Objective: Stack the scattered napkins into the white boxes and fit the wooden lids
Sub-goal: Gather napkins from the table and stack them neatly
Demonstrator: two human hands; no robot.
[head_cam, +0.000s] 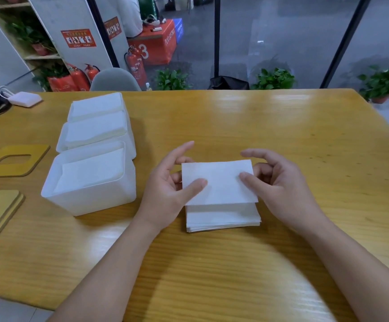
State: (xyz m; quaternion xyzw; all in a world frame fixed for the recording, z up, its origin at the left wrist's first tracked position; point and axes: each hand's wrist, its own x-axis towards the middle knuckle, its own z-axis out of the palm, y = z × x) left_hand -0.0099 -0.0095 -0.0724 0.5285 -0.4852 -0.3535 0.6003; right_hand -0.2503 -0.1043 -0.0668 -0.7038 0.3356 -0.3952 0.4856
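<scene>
Holding one napkin (219, 182) above the pile (222, 217): left hand (165, 187) and right hand (279, 189) pinch its short ends; long axis 9-to-3; nearest box (89, 182) at 9 o'clock, left hand closer.

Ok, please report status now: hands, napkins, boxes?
Left hand and right hand both pinch one napkin above the stack. Three white boxes hold napkins, no lids on. Wooden lids lie aside. Nothing in the way.
</scene>
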